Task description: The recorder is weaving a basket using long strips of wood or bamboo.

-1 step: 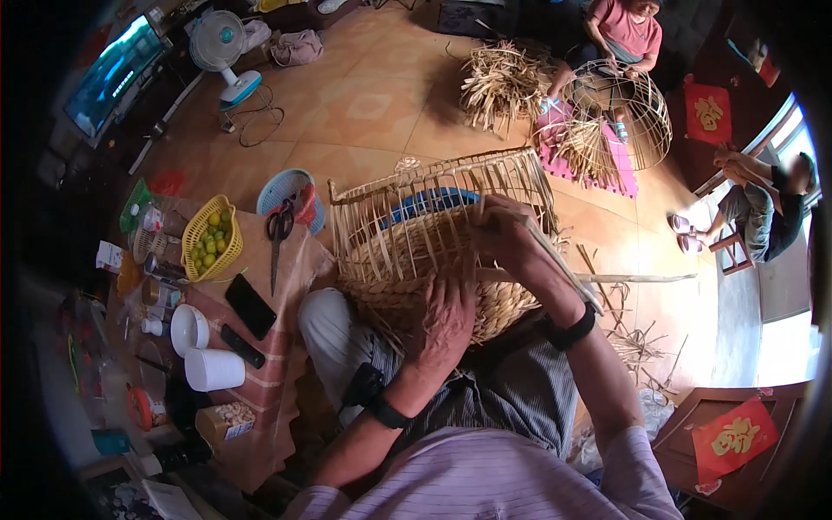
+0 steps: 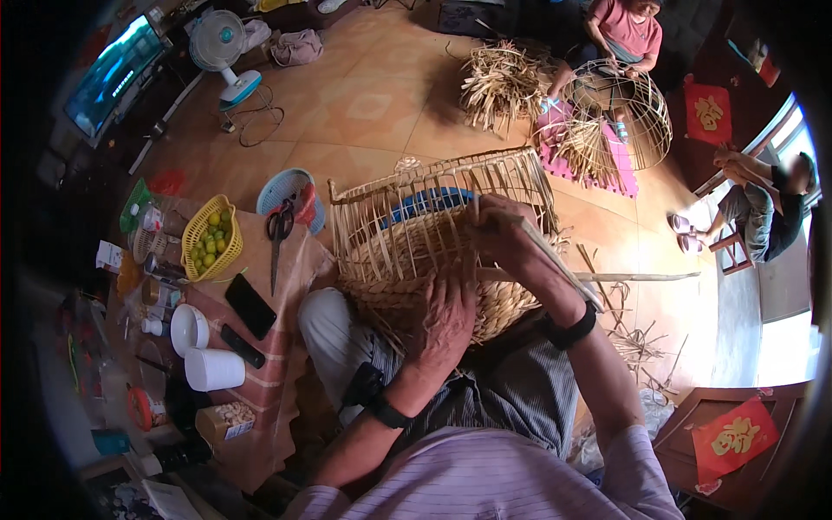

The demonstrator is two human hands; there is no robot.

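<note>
A half-woven straw basket (image 2: 399, 282) lies on its side across my lap. Its lower part is thick braided weave, while bare stakes stand apart toward the far rim. My left hand (image 2: 448, 312) lies on the weave with its fingers stretched out. At the basket's right side, my right hand (image 2: 504, 234) is closed around a flat straw strip, whose hidden parts pass under the fingers. Another pale strip (image 2: 641, 278) sticks out to the right from beneath my right forearm. Something blue (image 2: 425, 206) shows through the stakes.
On the left, a low table (image 2: 269, 368) holds scissors (image 2: 278, 234), a yellow basket of green fruit (image 2: 212, 238), a phone (image 2: 250, 306) and white cups. Loose straw (image 2: 641, 347) lies on the floor at right. Farther off, a person (image 2: 628, 35) works on an open basket frame (image 2: 650, 130); another person (image 2: 771, 208) sits at right.
My right hand has shifted very slightly left, and the pale strip's outer end lies a touch farther right. My left hand stays on the weave.
</note>
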